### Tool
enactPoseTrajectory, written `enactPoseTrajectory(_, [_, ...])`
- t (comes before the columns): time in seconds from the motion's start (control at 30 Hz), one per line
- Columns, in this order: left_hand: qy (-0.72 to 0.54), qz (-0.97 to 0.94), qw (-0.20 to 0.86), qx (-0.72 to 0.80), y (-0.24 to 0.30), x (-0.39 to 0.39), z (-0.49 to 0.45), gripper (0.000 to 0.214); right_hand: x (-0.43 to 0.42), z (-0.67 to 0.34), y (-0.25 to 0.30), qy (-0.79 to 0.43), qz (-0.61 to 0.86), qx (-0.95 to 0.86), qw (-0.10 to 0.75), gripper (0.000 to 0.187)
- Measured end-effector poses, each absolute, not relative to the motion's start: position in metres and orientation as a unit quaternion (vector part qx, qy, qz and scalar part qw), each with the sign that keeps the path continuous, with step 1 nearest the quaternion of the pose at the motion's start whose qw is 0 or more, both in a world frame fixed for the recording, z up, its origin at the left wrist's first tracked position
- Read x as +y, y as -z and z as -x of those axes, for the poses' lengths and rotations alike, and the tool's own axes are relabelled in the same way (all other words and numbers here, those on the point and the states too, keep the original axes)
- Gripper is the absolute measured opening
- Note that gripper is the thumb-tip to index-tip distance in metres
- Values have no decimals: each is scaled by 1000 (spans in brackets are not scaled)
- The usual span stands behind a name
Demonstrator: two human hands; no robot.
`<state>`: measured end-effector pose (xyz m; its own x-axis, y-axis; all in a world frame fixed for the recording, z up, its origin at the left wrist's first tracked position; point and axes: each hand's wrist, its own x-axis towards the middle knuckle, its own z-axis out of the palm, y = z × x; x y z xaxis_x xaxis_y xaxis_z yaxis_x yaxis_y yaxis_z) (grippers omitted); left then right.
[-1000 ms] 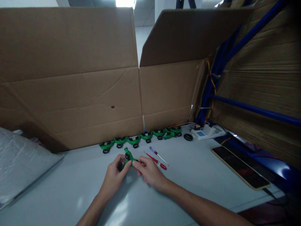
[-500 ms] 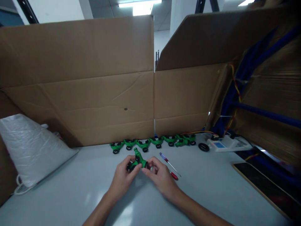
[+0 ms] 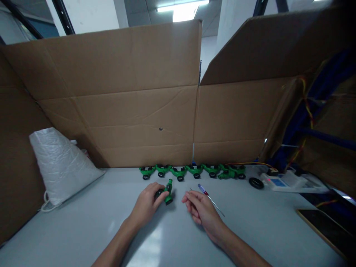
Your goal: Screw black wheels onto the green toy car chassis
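Near the middle of the table my left hand (image 3: 146,203) is closed around a small green toy vehicle (image 3: 168,193) with black parts. Its upright green end sticks out past my fingertips, while the rest is partly covered by them. To the right, apart from the toy, my right hand (image 3: 204,213) has its thumb and fingertips drawn together in a pinch. Whatever is between them is too small to make out. Just behind that hand lies a screwdriver (image 3: 208,195) with a clear-and-purple handle and a thin metal shaft.
Several similar green toy vehicles (image 3: 179,172) stand in a row along the cardboard wall (image 3: 144,126). A black ring-shaped piece (image 3: 256,183) lies beside a white power strip (image 3: 294,183). At the left sits a white bag (image 3: 65,167); a dark flat panel (image 3: 319,230) is at the right edge.
My right hand has come away from the toy and moved right, now covering the red screwdriver handle. The left hand keeps the toy, turned more upright. The view has shifted left.
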<state>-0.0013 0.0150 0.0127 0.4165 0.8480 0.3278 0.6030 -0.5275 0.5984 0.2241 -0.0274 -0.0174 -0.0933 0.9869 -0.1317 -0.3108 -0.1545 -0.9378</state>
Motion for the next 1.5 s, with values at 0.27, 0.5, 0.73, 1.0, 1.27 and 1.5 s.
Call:
enactPoseTrajectory(0.27, [-251, -850, 231, 401, -9, 9, -8, 37, -26, -228, 16, -639, 419, -349, 542, 43])
enactPoseTrajectory(0.5, [-236, -860, 230, 390, -19, 0, -12, 41, -24, -224, 24, -583, 441, -398, 555, 49])
enactPoseTrajectory(0.73, [-219, -881, 188, 374, -17, -1, -12, 47, -19, -226, 28, -550, 458, -401, 571, 52])
enactPoseTrajectory(1.0, [-174, -859, 132, 463, -23, 19, 33, 38, -21, -225, 27, -566, 462, -396, 556, 48])
enactPoseTrajectory(1.27, [-89, -759, 22, 644, -18, 44, 118, 34, -17, -225, 33, -556, 482, -405, 542, 50])
enactPoseTrajectory(1.5, [-229, -693, -160, 665, 12, 60, 140, 44, -14, -227, 45, -537, 485, -432, 538, 49])
